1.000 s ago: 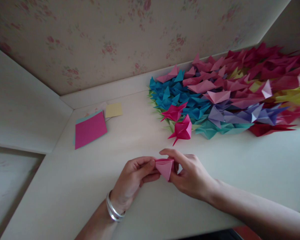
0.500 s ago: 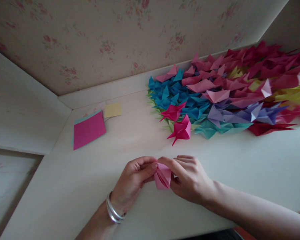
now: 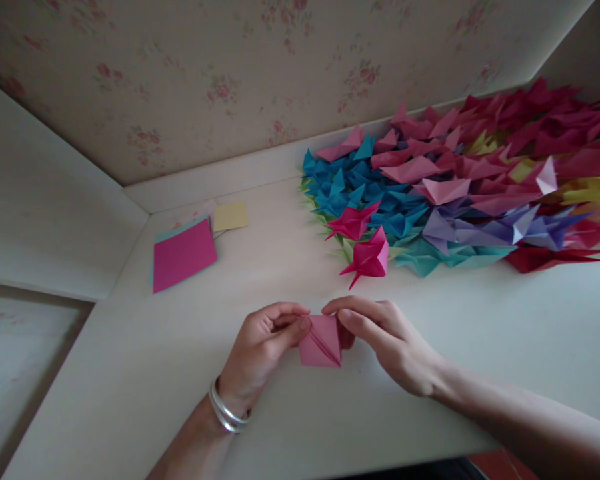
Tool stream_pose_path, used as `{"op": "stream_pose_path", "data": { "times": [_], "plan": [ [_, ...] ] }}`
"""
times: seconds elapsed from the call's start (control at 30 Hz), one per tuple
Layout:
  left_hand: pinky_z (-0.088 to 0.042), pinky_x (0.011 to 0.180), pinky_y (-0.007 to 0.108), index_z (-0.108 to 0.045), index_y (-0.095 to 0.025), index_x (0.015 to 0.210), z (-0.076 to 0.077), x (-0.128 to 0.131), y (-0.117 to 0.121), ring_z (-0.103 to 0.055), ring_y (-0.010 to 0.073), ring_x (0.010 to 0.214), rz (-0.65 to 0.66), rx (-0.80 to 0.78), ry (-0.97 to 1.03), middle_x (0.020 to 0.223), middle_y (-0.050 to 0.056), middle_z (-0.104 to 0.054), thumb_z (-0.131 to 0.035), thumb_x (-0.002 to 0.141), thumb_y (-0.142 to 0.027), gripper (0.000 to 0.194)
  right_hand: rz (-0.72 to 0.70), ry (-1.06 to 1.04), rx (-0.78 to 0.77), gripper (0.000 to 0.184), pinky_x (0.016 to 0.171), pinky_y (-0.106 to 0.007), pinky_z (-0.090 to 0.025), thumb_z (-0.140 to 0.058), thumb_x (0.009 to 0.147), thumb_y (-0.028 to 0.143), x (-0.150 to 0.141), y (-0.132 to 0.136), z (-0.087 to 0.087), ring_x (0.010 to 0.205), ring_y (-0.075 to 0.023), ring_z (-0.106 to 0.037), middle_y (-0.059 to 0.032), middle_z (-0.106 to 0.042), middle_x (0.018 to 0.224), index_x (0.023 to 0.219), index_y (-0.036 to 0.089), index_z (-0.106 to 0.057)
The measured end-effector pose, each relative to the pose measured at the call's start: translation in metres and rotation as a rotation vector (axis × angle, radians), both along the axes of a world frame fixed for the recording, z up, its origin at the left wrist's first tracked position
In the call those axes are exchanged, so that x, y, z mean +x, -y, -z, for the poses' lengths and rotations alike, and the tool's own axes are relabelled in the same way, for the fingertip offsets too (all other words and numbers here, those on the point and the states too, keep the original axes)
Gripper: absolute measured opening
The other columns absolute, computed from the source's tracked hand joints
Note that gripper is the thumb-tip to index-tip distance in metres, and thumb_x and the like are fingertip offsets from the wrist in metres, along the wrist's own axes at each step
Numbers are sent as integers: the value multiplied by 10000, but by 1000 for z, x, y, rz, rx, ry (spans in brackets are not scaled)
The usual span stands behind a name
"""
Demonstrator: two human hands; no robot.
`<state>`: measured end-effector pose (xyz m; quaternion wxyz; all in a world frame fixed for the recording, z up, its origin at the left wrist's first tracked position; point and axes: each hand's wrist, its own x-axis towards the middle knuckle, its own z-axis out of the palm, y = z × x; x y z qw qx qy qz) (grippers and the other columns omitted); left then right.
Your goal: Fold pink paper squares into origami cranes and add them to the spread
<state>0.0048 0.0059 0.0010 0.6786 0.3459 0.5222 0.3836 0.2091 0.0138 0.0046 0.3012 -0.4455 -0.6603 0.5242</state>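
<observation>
A small piece of folded pink origami paper (image 3: 321,347) is held over the white table, flattened into a square with a diagonal slit between its flaps. My left hand (image 3: 265,347) pinches its upper left corner between thumb and fingers, and silver bangles circle that wrist. At the upper right edge, my right hand (image 3: 390,337) has its thumb and fingers closed about the paper, some fingers hidden behind it. Just beyond the hands lies a magenta folded paper piece (image 3: 373,255), with another magenta folded piece (image 3: 353,221) behind it.
A big pile of folded paper pieces (image 3: 445,191) in blue, pink, purple, yellow and red spreads along the back right of the white table (image 3: 260,427). At left lie magenta paper sheets (image 3: 185,255) and a yellow paper square (image 3: 231,216). Floral wallpaper (image 3: 220,87) rises behind.
The pink paper has gone from a narrow triangular shape, through a partly opened form, to a flat square. My right hand's fingers have shifted to its upper right edge; my left keeps its pinch.
</observation>
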Motion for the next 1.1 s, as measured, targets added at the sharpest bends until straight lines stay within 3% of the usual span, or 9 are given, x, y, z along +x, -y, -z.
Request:
{"op": "stream_pose_path", "data": {
  "times": [0.17, 0.27, 0.37, 0.57, 0.87, 0.97, 1.1],
  "plan": [
    [-528, 740, 180, -737, -169, 966, 0, 3, 2, -696, 127, 816, 63, 157, -174, 906, 40, -774, -774, 805, -279, 199, 34, -2, -99, 288, 554, -248, -410, -539, 942, 388, -8, -4, 5, 647, -155, -577, -30, -684, 742, 871, 171, -714],
    [-546, 718, 196, -673, -192, 1084, -1, 5, 5, -707, 135, 819, 43, 246, -268, 1112, 64, -734, -753, 824, -314, 298, 87, -99, -126, 256, 564, -252, -425, -563, 929, 381, -9, -4, 11, 663, -163, -588, -36, -688, 759, 872, 173, -702],
    [-578, 690, 221, -589, -219, 1171, -3, 8, 7, -719, 143, 786, 50, 260, -234, 1220, 79, -681, -772, 803, -323, 425, 159, -206, -135, 257, 532, -248, -416, -573, 928, 407, -9, -4, 15, 613, -152, -566, -18, -654, 699, 882, 178, -679],
    [-624, 663, 260, -574, -196, 1233, -2, 12, 10, -746, 179, 753, 64, 241, -197, 961, 58, -748, -687, 880, -337, 397, 186, -287, -163, 244, 515, -235, -397, -605, 920, 415, -11, -1, 17, 591, -137, -550, 2, -624, 667, 903, 176, -647],
    [-588, 578, 187, -653, -195, 893, 0, 10, 9, -698, 117, 624, -82, 372, -331, 756, -30, -708, -748, 829, -284, 144, 67, -148, -243, 359, 568, -230, -445, -626, 892, 472, -6, -3, 5, 635, -149, -608, -26, -669, 671, 729, 156, -679],
    [-572, 616, 178, -702, -197, 894, -3, 8, 11, -689, 111, 634, 35, 422, -354, 743, -21, -709, -701, 872, -272, 78, 81, -231, -283, 326, 562, -229, -466, -652, 876, 465, -6, -5, 2, 607, -143, -609, -22, -665, 658, 815, 147, -692],
    [-584, 684, 206, -717, -236, 1080, -9, 4, 14, -711, 146, 768, 162, 446, -320, 943, 26, -731, -677, 888, -267, 198, 136, -346, -340, 375, 513, -223, -469, -672, 877, 426, -3, -6, 2, 519, -136, -605, 20, -636, 565, 1139, 161, -631]
  ]
}}
